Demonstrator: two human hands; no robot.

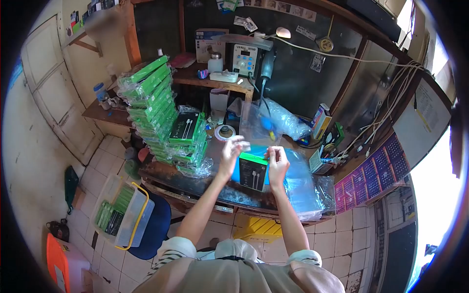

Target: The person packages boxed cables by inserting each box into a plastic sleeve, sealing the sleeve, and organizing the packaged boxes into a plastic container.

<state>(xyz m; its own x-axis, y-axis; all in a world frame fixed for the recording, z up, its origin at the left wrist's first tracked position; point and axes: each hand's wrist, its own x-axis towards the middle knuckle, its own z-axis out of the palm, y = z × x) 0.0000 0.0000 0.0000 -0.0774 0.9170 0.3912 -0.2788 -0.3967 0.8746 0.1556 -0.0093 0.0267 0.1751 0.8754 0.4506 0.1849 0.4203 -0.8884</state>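
Right hand [277, 163]: thumb and forefinger pressed together, pinching at the box's far right corner.
Left hand [231, 155]: fingers curled, just beside the far left corner; whether they pinch a bit of clear film, I cannot tell.
Box [252, 175]: between the two forearms, over the counter [229, 196]; black front with pictured cables, green far edge. Whether it rests or is held up is unclear.
Way from the fingers: toward the person and leftward from the right fingers; toward the person and rightward from the left.
Long axis: running away from the person, roughly between the hands.
Nearer hand: the right, touching; the left looks apart.
Blue sheet [235, 175]: beneath the box, showing on its left.
Clear sleeves [304, 190]: spread just right of the right forearm.
White spool [224, 133]: beyond the left hand.
Near stack [185, 128]: green-edged boxes, left of the left hand.
Tall stack [149, 105]: farther left, leaning, film-wrapped.
Tub [139, 227]: below the counter at left, more boxes inside.
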